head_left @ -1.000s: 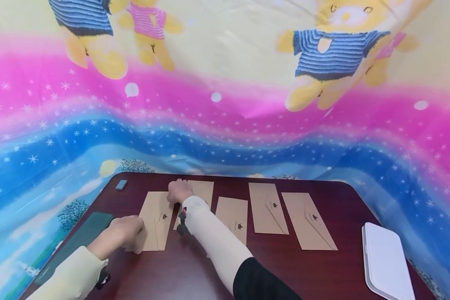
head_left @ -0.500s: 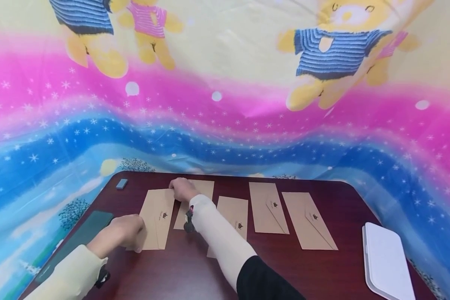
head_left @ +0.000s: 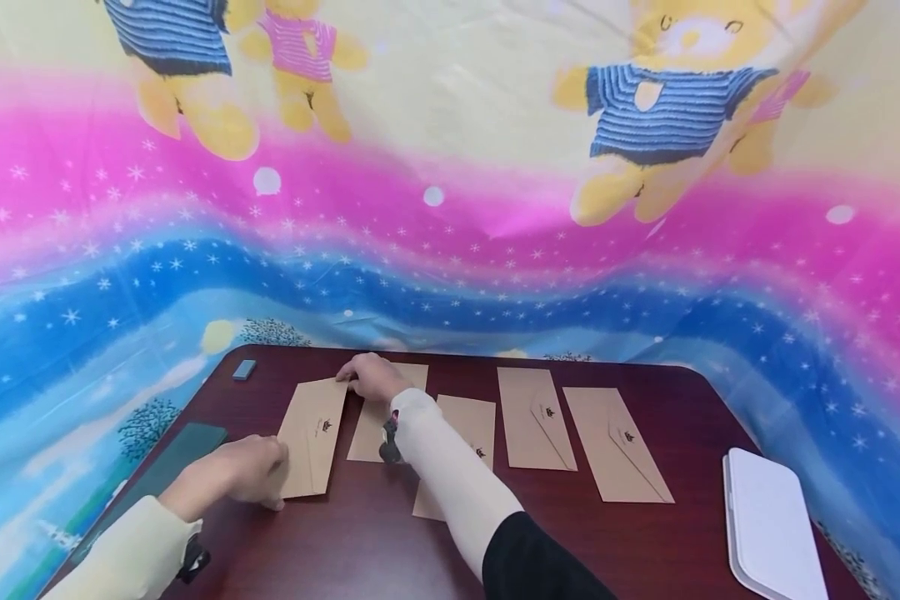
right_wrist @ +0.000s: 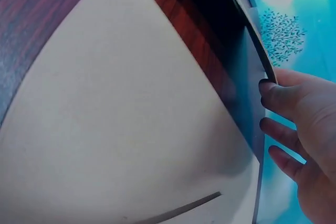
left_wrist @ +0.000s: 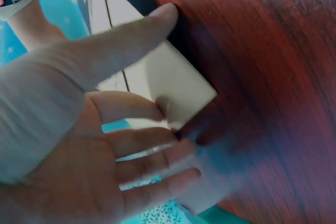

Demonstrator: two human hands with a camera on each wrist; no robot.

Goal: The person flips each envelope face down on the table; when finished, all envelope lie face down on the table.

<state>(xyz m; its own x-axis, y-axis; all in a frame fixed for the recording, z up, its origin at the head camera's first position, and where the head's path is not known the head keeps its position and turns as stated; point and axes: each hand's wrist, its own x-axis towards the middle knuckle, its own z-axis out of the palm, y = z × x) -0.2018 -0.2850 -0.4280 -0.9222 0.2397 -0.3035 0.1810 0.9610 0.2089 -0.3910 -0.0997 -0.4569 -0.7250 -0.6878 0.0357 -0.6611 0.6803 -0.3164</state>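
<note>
A tan envelope (head_left: 311,442) with a small black crown print is raised slightly off the dark table, its right side higher. My right hand (head_left: 375,377) pinches its far right corner between thumb and index finger; the right wrist view shows the envelope's thin edge (right_wrist: 254,35) there. At the near left side, my left hand (head_left: 243,471) lies against the envelope. In the left wrist view its fingers are nearly straight, the thumb is spread, and the envelope's corner (left_wrist: 184,90) shows between them. A second envelope (head_left: 367,429) lies flat under the right forearm, partly hidden.
Three more envelopes lie flat to the right: one partly under the sleeve (head_left: 465,417), then a middle one (head_left: 525,425) and a far one (head_left: 607,458). A white case (head_left: 776,517) stands at right. A green flat item (head_left: 172,458) and a small blue block (head_left: 244,369) lie left.
My right hand has shifted slightly to the right and now grips the left envelope's corner. That envelope has risen and tilted off the table. The left hand has barely moved.
</note>
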